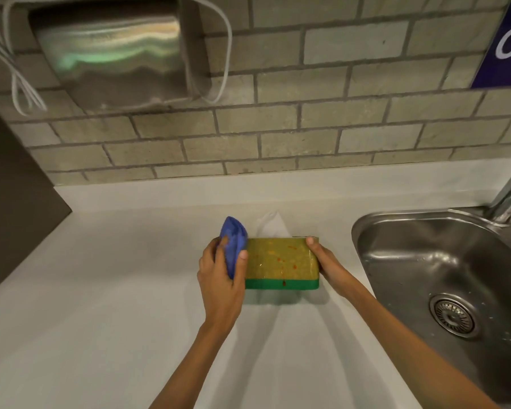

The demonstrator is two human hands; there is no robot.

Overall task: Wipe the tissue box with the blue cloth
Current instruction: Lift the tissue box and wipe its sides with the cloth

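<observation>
The left hand (219,276) is closed around the bunched blue cloth (234,243) and presses it against the left end of the tissue box (281,262). The right hand (326,261) grips the box's right end, thumb over its top far corner. The box — yellow-green with a green band along its near edge and small red spots — rests on the white counter (101,290), a white tissue (270,224) sticking up behind it. To the right lies a steel sink (443,261); on the far brick wall hangs a metal dispenser (112,51).

Left hand (222,276) clenched in a grip, right hand (329,265) cupped.
</observation>
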